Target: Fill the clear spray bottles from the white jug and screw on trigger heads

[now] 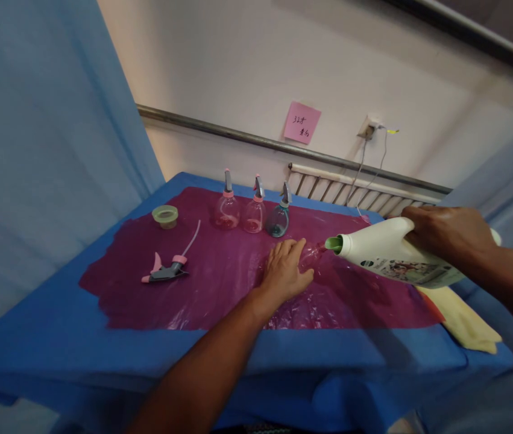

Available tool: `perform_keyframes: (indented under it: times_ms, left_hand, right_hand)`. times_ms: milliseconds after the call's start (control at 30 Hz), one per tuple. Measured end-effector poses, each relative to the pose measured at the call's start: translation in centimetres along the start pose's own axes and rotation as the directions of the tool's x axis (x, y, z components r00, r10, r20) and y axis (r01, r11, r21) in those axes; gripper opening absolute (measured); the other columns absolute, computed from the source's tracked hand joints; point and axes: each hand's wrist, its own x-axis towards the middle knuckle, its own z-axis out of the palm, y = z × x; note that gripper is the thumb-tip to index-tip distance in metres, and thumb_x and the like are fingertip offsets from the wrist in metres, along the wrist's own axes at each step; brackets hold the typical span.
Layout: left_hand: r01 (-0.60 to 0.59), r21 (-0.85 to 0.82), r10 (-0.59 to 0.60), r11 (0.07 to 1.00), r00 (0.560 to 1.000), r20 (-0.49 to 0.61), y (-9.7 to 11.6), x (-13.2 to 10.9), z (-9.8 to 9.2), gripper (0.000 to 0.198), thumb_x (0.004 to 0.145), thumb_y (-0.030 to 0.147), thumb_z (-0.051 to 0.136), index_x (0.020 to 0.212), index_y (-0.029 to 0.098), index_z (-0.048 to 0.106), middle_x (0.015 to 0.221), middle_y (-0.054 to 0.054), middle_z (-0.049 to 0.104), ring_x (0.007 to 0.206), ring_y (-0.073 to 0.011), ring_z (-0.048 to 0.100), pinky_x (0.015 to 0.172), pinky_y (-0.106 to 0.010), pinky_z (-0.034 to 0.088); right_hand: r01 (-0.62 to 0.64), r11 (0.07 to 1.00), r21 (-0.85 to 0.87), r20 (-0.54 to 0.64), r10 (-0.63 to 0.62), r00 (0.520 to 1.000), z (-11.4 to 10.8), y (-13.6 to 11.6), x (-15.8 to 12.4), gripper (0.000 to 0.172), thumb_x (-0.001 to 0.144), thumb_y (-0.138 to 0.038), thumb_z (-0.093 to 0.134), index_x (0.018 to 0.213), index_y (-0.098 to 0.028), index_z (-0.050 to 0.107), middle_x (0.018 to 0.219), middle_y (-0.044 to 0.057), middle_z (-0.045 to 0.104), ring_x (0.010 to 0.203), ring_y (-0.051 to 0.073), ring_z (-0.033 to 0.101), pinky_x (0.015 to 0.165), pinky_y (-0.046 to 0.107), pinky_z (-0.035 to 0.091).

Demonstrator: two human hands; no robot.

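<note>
My right hand grips a large cream-white jug by its handle. The jug lies tilted almost flat, its green spout at the mouth of a clear pink spray bottle that has no spray head on. Around that bottle's near left side my left hand is closed, and the bottle leans toward the spout. I cannot tell whether liquid is flowing. A grey and pink spray head with its dip tube lies on the left. Near it rests a pale green cap.
Two pink spray bottles and a teal one stand behind my left hand. Purple plastic sheeting covers the blue table. A yellow cloth hangs at the right edge. Radiator and wall socket are behind.
</note>
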Motion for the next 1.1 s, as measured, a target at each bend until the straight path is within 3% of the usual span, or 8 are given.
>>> perform_keyframes:
  times_ms: [600,1100]
  left_hand:
    - [0.020,0.008,-0.020,1.000,1.000,0.008,0.22,0.05,-0.23,0.079,0.091,0.034,0.083,0.164,0.019,0.056,0.155,-0.014,0.065,0.145,-0.0374,0.060,0.127,-0.055,0.048]
    - [0.015,0.002,-0.015,1.000,1.000,-0.019,-0.02,-0.03,0.10,0.079,0.090,0.034,0.084,0.164,0.025,0.057,0.155,-0.012,0.066,0.145,-0.0369,0.060,0.128,-0.055,0.048]
  right_hand:
    - [0.003,1.000,-0.004,0.012,-0.003,1.000,-0.10,-0.17,0.20,0.027,0.107,-0.039,0.047,0.107,-0.027,0.071,0.107,0.007,0.084,0.093,0.030,0.080,0.060,0.034,0.027]
    - [0.005,1.000,-0.003,-0.035,-0.005,0.999,0.06,-0.05,0.36,0.026,0.106,-0.038,0.049,0.108,-0.028,0.073,0.107,0.006,0.085,0.088,0.027,0.078,0.059,0.033,0.025]
